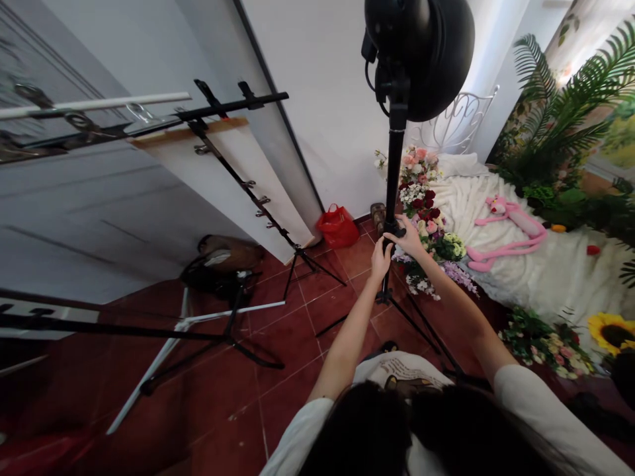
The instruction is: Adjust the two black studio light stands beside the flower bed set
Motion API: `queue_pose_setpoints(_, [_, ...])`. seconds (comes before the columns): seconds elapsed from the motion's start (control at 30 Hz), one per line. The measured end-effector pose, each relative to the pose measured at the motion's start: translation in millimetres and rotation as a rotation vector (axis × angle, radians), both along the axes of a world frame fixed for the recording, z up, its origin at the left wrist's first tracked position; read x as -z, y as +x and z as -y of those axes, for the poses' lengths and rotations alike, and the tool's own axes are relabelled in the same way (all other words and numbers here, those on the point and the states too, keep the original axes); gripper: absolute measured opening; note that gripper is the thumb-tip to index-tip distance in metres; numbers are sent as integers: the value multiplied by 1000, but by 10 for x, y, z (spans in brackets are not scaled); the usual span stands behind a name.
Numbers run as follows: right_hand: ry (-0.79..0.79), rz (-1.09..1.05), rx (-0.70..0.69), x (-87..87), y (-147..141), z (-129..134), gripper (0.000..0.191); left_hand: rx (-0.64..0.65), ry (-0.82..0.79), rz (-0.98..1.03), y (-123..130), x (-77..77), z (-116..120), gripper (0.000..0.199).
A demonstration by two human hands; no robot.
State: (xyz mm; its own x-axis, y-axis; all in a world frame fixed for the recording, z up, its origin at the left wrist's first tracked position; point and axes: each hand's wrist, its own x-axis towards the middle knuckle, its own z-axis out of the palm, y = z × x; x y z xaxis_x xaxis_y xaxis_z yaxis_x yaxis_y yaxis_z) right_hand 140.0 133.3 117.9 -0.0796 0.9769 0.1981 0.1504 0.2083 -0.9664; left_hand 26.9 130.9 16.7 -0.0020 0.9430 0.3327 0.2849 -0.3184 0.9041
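- Your left hand (380,259) was at the black light stand (393,162), its grip curled in with thumb and fingers closed about the upright pole.
- Your right hand (409,238) was just above it on the same pole, its grip closed around the part by the collar (395,229).
- The light stand stood in front of you on the red tiled floor (292,390), its legs spread, with a big black lamp (436,56) at the top.
- Just beyond your right hand, a bunch of flowers (424,198) in pink, white, dark red and purple ran along the edge of the bed (555,277).
- On the bed's fluffy white cover lay a long-limbed pink toy (523,230), with a white metal headboard (459,119) behind.
- Green palm leaves (570,106) rose past the bed; a yellow sunflower (608,332) and a smaller bunch of blooms (550,350) were at its near side.
- To the left of your hands, a red bag (338,227) sat on the floor against the white wall (312,125).
- Further left, a black frame with clips (233,165) stood over a long white sheet (282,188).
- A brown bag (235,256) lay near a white stand (153,363) with splayed legs, at the left of the floor.
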Motion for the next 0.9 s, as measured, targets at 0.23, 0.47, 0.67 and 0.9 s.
queue_pose_setpoints(0.23, [-208,-112,-161,332,469,-106,37,-3,-1,27,18,14,-2,55])
queue_pose_setpoints(0.47, [-355,-29,98,558,366,-207,4,-15,-4,5,18,18,3,57])
queue_pose_setpoints(0.67, [-312,-19,144,516,224,-176,19,-21,-20,19,33,-4,22,56])
queue_pose_setpoints(0.9, [-347,303,279,508,198,-277,25,-13,-2,4,35,-8,24,51])
